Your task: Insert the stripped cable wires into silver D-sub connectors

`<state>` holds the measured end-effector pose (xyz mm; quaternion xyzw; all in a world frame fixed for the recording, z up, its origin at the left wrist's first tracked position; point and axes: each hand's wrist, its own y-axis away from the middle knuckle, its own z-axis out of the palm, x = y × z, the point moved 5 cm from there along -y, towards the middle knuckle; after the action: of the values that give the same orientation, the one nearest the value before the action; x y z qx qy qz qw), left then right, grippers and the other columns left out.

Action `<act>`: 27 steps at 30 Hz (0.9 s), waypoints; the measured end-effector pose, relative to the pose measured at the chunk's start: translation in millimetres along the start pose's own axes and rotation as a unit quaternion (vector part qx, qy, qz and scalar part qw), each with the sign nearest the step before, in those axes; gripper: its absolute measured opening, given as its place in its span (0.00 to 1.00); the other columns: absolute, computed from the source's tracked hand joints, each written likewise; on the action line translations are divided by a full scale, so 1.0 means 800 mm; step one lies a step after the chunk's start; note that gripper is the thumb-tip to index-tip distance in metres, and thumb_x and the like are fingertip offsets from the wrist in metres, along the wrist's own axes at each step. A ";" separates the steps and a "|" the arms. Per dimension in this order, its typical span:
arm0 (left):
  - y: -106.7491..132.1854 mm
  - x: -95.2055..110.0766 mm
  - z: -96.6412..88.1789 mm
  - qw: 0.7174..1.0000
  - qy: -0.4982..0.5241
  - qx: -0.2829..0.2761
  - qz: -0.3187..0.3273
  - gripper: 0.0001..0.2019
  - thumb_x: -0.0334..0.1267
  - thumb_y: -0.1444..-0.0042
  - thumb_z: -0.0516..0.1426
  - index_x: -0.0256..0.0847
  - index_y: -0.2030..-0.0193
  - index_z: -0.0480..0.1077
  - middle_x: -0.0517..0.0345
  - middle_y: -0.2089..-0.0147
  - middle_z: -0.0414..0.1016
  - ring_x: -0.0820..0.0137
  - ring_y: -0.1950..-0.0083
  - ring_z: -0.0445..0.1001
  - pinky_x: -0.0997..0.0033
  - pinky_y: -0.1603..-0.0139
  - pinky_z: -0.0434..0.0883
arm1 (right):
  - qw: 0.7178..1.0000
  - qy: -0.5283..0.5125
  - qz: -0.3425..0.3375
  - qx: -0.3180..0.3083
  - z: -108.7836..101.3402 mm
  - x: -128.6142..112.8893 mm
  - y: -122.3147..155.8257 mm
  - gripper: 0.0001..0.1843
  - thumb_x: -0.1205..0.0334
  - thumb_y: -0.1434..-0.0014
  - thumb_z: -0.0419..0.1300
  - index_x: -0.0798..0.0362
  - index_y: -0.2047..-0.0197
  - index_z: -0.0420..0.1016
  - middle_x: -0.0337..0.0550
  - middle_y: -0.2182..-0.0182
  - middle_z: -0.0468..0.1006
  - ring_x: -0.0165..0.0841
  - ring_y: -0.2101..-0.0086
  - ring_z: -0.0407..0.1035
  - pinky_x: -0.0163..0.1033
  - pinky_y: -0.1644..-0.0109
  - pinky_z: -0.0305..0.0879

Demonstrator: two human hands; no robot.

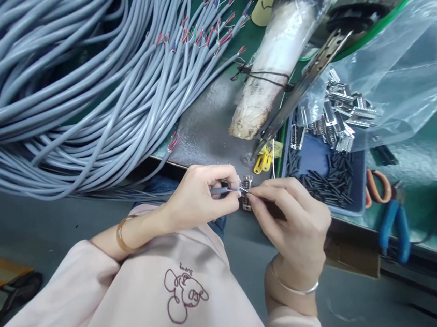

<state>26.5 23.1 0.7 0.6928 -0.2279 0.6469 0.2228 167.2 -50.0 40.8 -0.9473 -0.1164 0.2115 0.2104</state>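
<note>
My left hand [202, 195] is closed round the end of a grey cable [218, 190], whose thin coloured wires [234, 189] stick out toward the right. At the tips of those wires, my right hand [290, 218] pinches with thumb and forefinger; a wire appears to run between them, but its end is hidden. Just behind the fingertips, at the table edge, lies a small metal multi-pin connector [247, 204], partly covered by my hands. I cannot make out whether the wires touch it.
Grey cables [117, 91] with stripped ends are heaped at the left. A blue tray [300, 162] holds black sleeves [332, 183] and metal connectors [338, 114]. A wrapped white tube [271, 69] and metal bar [304, 89] slant overhead. Blue-handled pliers [393, 228] and yellow-handled snips [263, 160] lie nearby.
</note>
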 end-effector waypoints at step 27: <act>0.004 -0.019 0.001 0.979 0.190 0.047 -0.059 0.07 0.36 0.48 0.64 0.35 0.68 0.73 0.59 0.67 0.72 0.80 0.74 0.67 0.78 0.73 0.68 | 0.999 -0.026 0.038 0.021 0.005 0.011 0.029 0.09 0.52 0.35 0.63 0.48 0.62 0.74 0.45 0.63 0.80 0.35 0.62 0.77 0.39 0.62 0.72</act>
<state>24.4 20.0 -14.8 0.5790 -0.1094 0.7627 0.2665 176.1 -66.1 24.1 -0.9404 -0.0815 0.2465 0.2194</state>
